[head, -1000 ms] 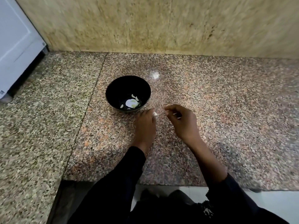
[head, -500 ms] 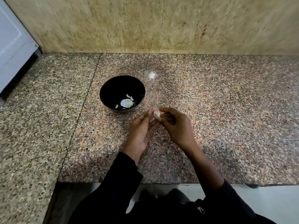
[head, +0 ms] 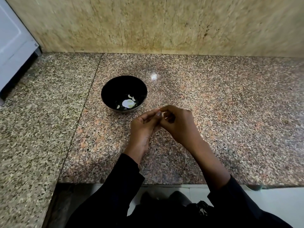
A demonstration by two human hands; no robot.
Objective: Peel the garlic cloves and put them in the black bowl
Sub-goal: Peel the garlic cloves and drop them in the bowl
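Left hand (head: 142, 127) and right hand (head: 178, 124) fingertip to fingertip, fingers curled in a pinch.

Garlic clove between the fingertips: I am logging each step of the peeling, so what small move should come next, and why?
Probably keep picking the skin off. The left hand and right hand meet fingertip to fingertip just this side of the black bowl, above the counter, pinching something too hidden to make out. A few pale pieces already lie in the bowl, and neither hand is over it yet.

glossy black bowl (head: 111, 89), polished speckled granite counter (head: 213, 112), smooth, perhaps stone, wall (head: 115, 22)
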